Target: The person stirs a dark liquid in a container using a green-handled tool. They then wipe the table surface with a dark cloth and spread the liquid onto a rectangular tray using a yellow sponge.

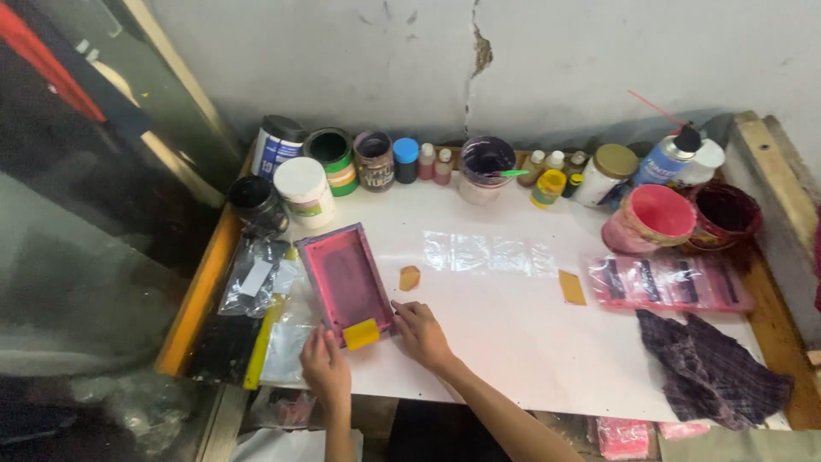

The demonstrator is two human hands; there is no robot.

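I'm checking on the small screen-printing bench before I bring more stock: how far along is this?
Done: a stack of pink-printed clear bags lies at right, and the pink ink tub stands open. In hand: both hands, left hand and right hand, rest at the near end of the pink-framed screen, by the yellow squeegee. Left: clear bags wait at left.

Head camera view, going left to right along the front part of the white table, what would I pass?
Clear plastic bags → left hand → pink-framed screen → right hand → small yellow card → pink packets in plastic → dark checked cloth.
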